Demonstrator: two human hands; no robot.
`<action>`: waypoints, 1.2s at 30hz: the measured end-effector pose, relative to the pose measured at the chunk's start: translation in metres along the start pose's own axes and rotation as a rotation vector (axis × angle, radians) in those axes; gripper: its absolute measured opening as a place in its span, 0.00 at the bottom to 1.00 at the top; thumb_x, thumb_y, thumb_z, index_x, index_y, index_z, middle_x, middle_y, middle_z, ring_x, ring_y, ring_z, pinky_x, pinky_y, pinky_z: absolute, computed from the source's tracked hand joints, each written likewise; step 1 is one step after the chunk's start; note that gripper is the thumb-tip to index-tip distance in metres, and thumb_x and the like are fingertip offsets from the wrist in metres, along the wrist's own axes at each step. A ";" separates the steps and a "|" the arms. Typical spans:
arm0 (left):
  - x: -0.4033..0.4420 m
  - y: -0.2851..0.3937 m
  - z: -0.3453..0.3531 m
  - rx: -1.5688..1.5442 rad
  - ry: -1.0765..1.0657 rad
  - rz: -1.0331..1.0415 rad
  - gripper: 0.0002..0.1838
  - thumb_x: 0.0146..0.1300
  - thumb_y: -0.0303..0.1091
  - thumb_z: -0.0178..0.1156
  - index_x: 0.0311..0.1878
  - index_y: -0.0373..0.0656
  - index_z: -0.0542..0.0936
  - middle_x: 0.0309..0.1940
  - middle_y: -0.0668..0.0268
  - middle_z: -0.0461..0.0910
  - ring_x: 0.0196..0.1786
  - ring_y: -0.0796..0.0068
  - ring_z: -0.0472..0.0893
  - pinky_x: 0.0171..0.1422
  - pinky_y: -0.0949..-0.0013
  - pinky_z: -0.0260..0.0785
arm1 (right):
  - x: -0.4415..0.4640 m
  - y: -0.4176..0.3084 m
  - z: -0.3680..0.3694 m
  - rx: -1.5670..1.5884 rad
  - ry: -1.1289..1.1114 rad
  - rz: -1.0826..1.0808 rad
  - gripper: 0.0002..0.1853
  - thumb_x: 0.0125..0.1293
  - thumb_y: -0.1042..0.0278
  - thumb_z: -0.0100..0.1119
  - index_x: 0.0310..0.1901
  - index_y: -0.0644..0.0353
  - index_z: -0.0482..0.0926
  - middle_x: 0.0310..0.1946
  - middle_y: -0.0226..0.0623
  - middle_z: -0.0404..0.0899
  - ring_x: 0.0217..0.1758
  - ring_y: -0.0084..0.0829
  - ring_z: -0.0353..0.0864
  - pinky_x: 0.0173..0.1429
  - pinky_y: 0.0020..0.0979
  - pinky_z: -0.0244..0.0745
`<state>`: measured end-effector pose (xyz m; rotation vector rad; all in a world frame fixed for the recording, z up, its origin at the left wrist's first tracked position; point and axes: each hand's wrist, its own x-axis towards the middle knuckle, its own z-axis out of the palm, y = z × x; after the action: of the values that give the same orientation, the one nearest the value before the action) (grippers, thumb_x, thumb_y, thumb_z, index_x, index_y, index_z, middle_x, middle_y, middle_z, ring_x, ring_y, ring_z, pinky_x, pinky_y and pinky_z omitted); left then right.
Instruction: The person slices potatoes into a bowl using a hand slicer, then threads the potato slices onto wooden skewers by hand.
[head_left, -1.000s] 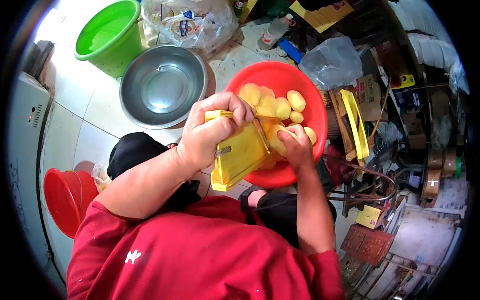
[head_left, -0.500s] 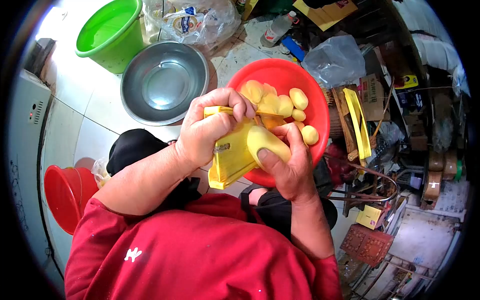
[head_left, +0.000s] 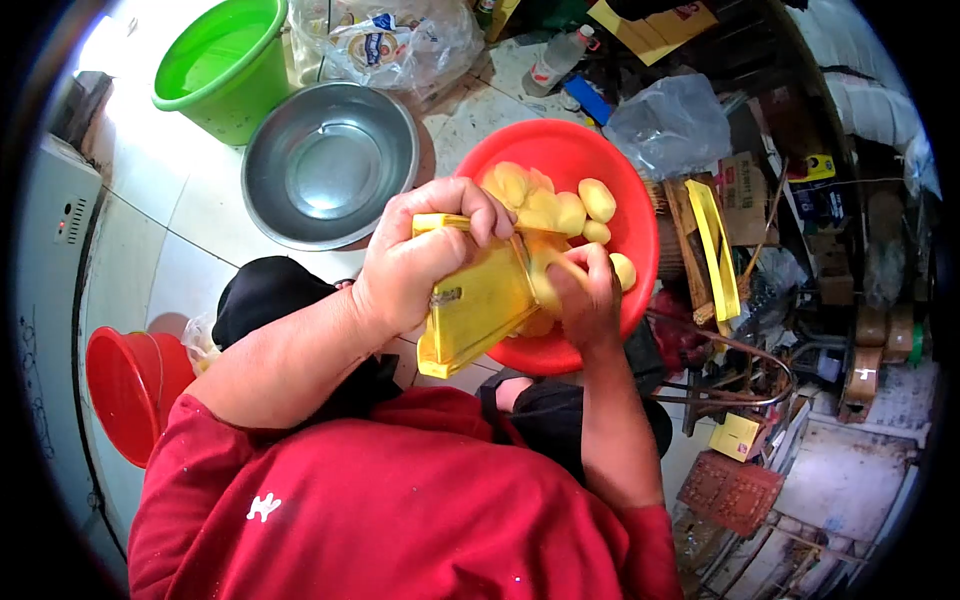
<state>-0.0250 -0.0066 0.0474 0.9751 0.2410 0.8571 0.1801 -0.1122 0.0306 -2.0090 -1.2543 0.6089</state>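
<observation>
My left hand (head_left: 425, 245) is closed round the upper end of a yellow slicer (head_left: 480, 305), tilted over the red basin (head_left: 630, 200). My right hand (head_left: 590, 295), slightly blurred, grips a peeled potato (head_left: 548, 280) against the slicer's face at its right side. Several peeled yellow potatoes (head_left: 597, 200) and some pale slices (head_left: 507, 183) lie in the basin beyond my hands. Part of the basin is hidden behind the slicer and my right hand.
A metal bowl (head_left: 330, 168) stands left of the basin, with a green bucket (head_left: 225, 70) behind it. A red bucket (head_left: 135, 390) is at far left. Plastic bags (head_left: 668, 125), a bottle (head_left: 558, 60), a yellow frame (head_left: 712, 250) and a metal rack lie around.
My right hand and the potato first came down the slicer towards me, then moved back up and away along it. My left hand has barely moved.
</observation>
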 end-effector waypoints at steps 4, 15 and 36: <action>0.001 -0.001 -0.002 0.034 -0.035 0.002 0.13 0.48 0.41 0.53 0.31 0.40 0.73 0.37 0.60 0.75 0.53 0.64 0.72 0.63 0.63 0.62 | 0.014 0.023 0.002 0.140 -0.005 0.150 0.20 0.56 0.53 0.61 0.34 0.64 0.73 0.29 0.46 0.76 0.35 0.45 0.76 0.45 0.40 0.72; 0.001 -0.001 -0.002 0.059 -0.028 0.031 0.15 0.50 0.44 0.55 0.31 0.40 0.72 0.38 0.60 0.75 0.52 0.65 0.72 0.62 0.63 0.62 | 0.020 0.041 0.000 0.043 -0.035 0.135 0.26 0.57 0.43 0.61 0.35 0.64 0.72 0.32 0.47 0.75 0.36 0.46 0.76 0.42 0.42 0.71; -0.001 -0.001 0.002 0.074 0.001 -0.001 0.12 0.46 0.39 0.51 0.31 0.40 0.72 0.37 0.60 0.75 0.52 0.65 0.73 0.61 0.62 0.63 | 0.034 0.055 -0.001 -0.605 -0.187 -0.281 0.18 0.56 0.54 0.60 0.35 0.65 0.74 0.32 0.51 0.77 0.37 0.51 0.78 0.43 0.43 0.72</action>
<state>-0.0239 -0.0084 0.0472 1.0431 0.2752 0.8524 0.2277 -0.0986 -0.0115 -2.2131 -1.9753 0.3018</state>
